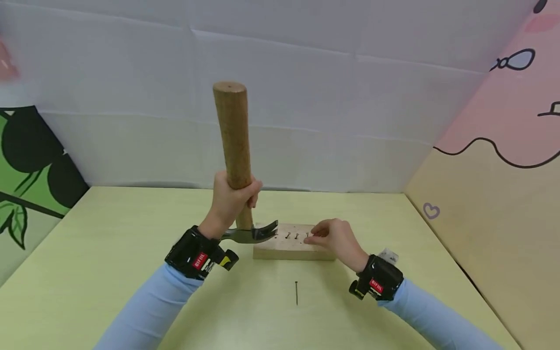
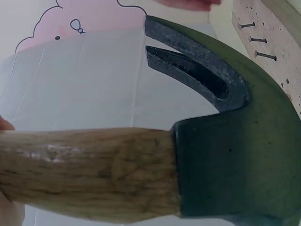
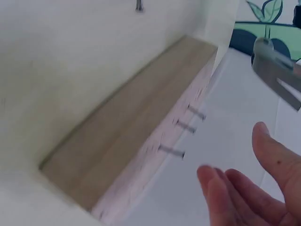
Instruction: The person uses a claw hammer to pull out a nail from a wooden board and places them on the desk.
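My left hand (image 1: 234, 197) grips the wooden handle of a claw hammer (image 1: 236, 131), held upright with its metal head low and its claw toward the wooden block (image 1: 280, 252). Three nails (image 2: 257, 40) stand in a row out of the block's top face. Over the block's right part is my right hand (image 1: 339, 240), its fingertips near the rightmost nail (image 3: 171, 151). In the right wrist view its thumb and fingers (image 3: 216, 193) are apart with nothing between them. The left wrist view shows the hammer's claw and handle up close.
A loose nail (image 1: 296, 293) lies on the pale yellow table (image 1: 131, 233) in front of the block. Small holes dot the block's top. A white sheet (image 1: 131, 146) stands behind the table, and a painted wall (image 1: 494, 194) runs along the right side.
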A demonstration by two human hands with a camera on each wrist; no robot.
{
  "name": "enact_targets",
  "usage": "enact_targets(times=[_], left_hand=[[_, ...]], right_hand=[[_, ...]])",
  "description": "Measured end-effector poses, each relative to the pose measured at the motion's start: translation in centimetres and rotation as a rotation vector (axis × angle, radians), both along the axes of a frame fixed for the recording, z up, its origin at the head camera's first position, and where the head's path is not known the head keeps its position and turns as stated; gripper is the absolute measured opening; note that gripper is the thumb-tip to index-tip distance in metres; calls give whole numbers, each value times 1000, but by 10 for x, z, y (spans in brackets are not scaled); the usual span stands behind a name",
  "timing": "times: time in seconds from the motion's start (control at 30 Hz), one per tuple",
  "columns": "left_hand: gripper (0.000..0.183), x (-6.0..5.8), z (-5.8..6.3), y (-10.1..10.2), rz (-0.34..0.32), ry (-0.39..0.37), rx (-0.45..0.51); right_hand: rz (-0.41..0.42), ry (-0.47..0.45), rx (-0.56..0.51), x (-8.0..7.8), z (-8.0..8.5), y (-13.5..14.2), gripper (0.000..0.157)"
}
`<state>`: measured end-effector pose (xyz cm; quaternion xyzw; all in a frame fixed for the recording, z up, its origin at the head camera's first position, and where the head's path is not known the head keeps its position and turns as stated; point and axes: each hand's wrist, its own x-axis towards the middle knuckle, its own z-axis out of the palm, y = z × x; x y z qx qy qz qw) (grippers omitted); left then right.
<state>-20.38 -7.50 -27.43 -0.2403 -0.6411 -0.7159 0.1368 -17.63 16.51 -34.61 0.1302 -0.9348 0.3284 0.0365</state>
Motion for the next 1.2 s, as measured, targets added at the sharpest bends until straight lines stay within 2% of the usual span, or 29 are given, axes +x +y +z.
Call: enact_targets(times=[0.1,0.23,0.4,0.53,0.77,0.9,1.03,1.2], left_hand=[[15,-1,-3,2,-16,7,-20],[16,-1,-6,4,-29,23,-34],[14,-2,-6,7,-49,-1,-68],[13,-6,-5,12,-74,-22,-108],[10,-12,-6,20,-86,7,-175],[9,-15,-7,23,-88,-19,-193],[8,-18,-9,27,-100,-39,-199],[9,-20,-14,35,-127,13,-256]], right_hand=[[-27,51,30,-7,1,6,29],[-16,87,37,-15,-6,14,44],[20,33,-7,-24,-17,24,63],[7,-26,8,-30,-23,29,68],[-80,-180,132,-38,-31,32,72],[-120,-256,156,-43,-36,35,73],[-172,-312,134,-47,-39,38,57],[-209,-348,125,-46,-37,37,48]])
